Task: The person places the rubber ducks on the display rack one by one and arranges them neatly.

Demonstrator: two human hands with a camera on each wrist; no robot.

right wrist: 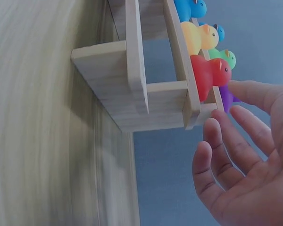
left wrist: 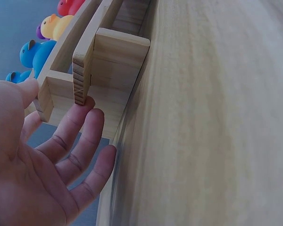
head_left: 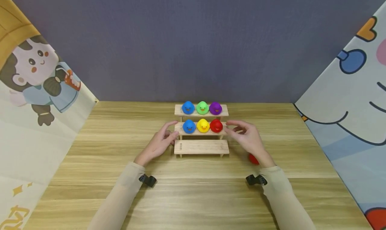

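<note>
A three-step wooden stand point(head_left: 201, 146) sits mid-table with its lowest step bare. The top step carries a blue duck point(head_left: 188, 107), a green duck point(head_left: 202, 107) and a purple duck point(head_left: 215, 108). On the middle step stand another blue duck point(head_left: 189, 126), a yellow duck point(head_left: 203, 125) and a red duck point(head_left: 216, 125). My left hand point(head_left: 171, 129) has straight fingers point(left wrist: 80, 117) touching the stand's left end point(left wrist: 115, 61). At the right end point(right wrist: 108, 70), my right hand point(head_left: 229, 127) hovers with its fingers spread, its thumb point(right wrist: 250, 92) close to the red duck point(right wrist: 207, 73). Neither hand holds anything.
A small red object point(head_left: 253, 159) lies on the wooden table point(head_left: 193, 196), half hidden by my right wrist. Cartoon-printed panels wall the left side point(head_left: 36, 89) and the right side point(head_left: 349, 116). A grey backdrop point(head_left: 193, 39) closes the far edge.
</note>
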